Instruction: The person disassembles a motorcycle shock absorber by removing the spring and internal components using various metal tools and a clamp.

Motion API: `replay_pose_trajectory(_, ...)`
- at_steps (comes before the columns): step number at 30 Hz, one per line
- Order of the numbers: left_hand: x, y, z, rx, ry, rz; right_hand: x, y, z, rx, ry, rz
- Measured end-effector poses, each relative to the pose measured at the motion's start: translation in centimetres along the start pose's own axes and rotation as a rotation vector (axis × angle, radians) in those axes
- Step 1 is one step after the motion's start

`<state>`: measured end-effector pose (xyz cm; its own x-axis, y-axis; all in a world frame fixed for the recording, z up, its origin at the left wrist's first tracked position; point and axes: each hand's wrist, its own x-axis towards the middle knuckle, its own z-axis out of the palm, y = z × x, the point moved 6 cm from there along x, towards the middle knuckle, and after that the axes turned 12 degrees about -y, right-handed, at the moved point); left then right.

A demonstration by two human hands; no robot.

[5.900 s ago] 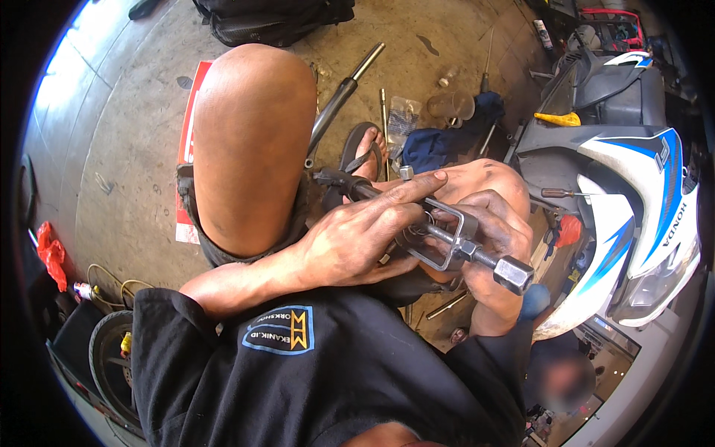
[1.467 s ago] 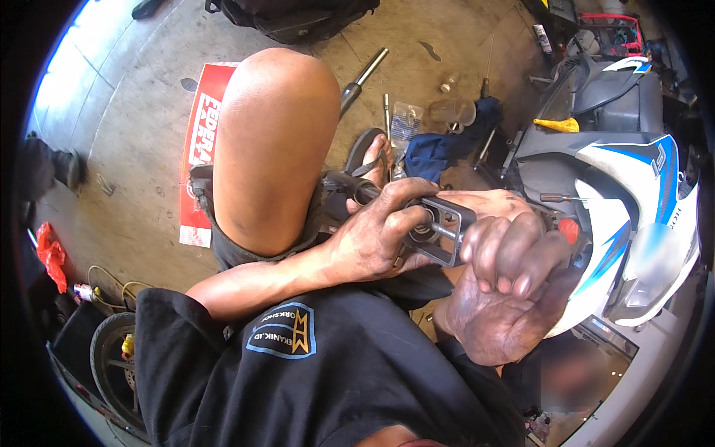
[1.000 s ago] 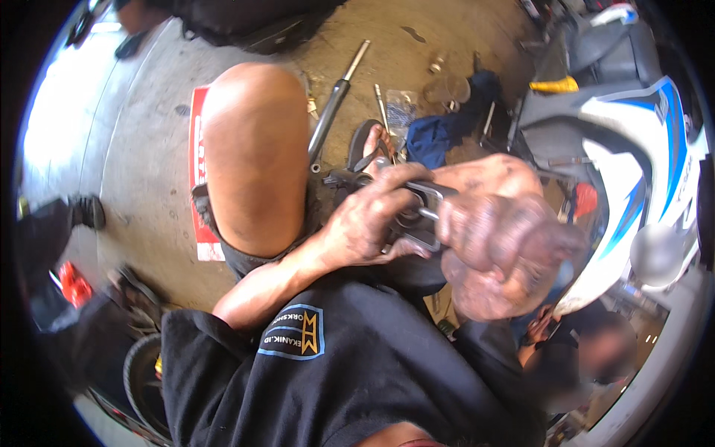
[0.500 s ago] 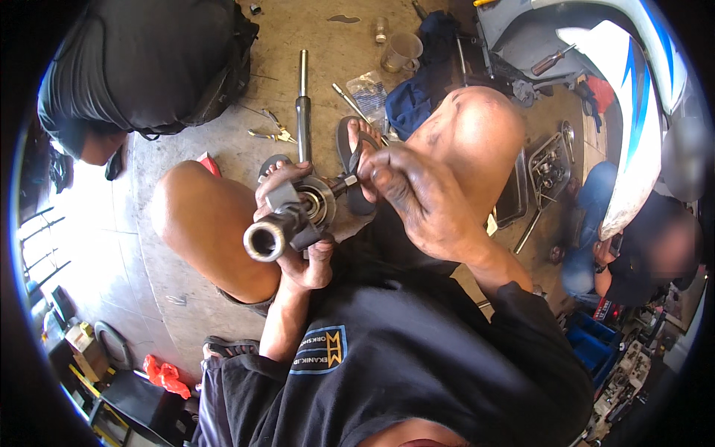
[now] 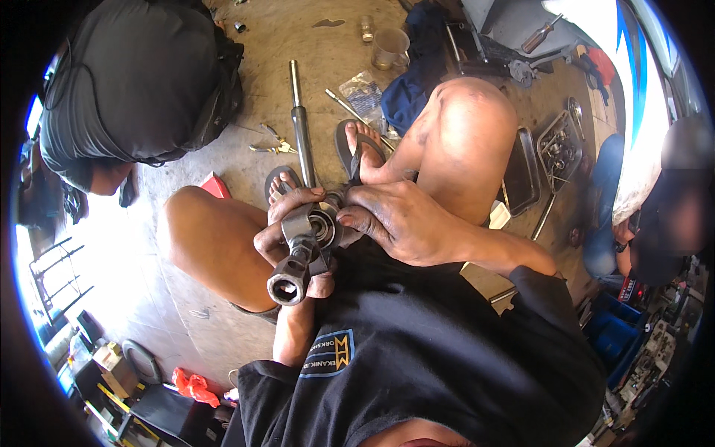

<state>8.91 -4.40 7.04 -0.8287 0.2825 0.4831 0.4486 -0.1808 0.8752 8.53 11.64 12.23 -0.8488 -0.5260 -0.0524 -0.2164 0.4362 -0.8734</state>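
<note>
Between my knees, my left hand (image 5: pixel 287 227) wraps around a metal steering stem (image 5: pixel 298 257). Its hollow, nut-shaped end points toward me, and a ring like a bearing race shows in the middle. My right hand (image 5: pixel 398 220) is closed at the stem's right side, thumb beside the ring; its fingertips are partly hidden, and so is whatever they grip. A long metal fork tube (image 5: pixel 302 134) extends away from just beyond my left hand. Whether it joins the stem or lies on the floor I cannot tell.
Pliers (image 5: pixel 273 141), a long metal rod (image 5: pixel 346 106) and a clear mug (image 5: pixel 389 51) are on the floor ahead. A metal tray (image 5: pixel 558 153) of small parts lies right. People crouch at far left and right; white-blue bodywork (image 5: pixel 637 97) overhangs the right.
My right hand has come down and left onto the stem's side. The stem has tilted, its hollow end swinging toward me and slightly right. The view has shifted a little.
</note>
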Motion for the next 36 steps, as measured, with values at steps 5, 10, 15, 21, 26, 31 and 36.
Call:
replay_pose_trajectory(5,0.3,0.1,0.7,-0.104,-0.044,-0.009,-0.9,0.1,-0.1,-0.087,0.158,-0.226)
replay_pose_trajectory(10,0.6,1.2,0.0,-0.051,-0.061,-0.235,-1.8,-0.3,0.0,-0.185,0.256,-0.086)
replay_pose_trajectory(15,2.4,2.8,1.6,-0.015,-0.038,-0.221,-7.8,-0.4,-3.7,-0.136,0.626,-0.171)
replay_pose_trajectory(21,0.9,1.2,-2.7,0.203,0.004,-0.235,-19.1,16.1,-7.5,-0.043,0.941,0.693)
replay_pose_trajectory(26,2.3,1.0,0.1,0.098,0.026,-0.262,-23.8,33.2,1.5,-0.165,0.572,1.122)
replay_pose_trajectory(31,2.4,0.6,-1.4,0.034,0.15,-0.308,-17.9,39.8,6.7,0.248,0.672,1.083)
replay_pose_trajectory(36,4.8,1.6,0.3,0.165,0.007,-0.422,-20.0,42.2,8.5,0.024,0.578,0.984)
